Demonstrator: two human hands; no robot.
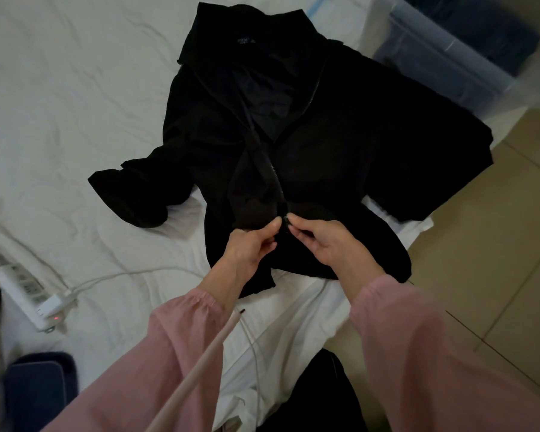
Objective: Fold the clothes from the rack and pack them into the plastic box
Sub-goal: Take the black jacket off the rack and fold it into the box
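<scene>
Likely limp, the black fabric zip jacket (pixel 340 135) is pinched at its hem zipper (pixel 283 220) by left hand (pixel 250 247) and right hand (pixel 328 244).

Left hand (pixel 250 247) and right hand (pixel 328 244) bare, loose pink sleeves (pixel 156 353) with gathered cuffs (pixel 200 299)

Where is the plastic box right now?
Head view, top right: the box stands by the far right edge of the bed, just past the jacket, with dark clothes inside.
</scene>
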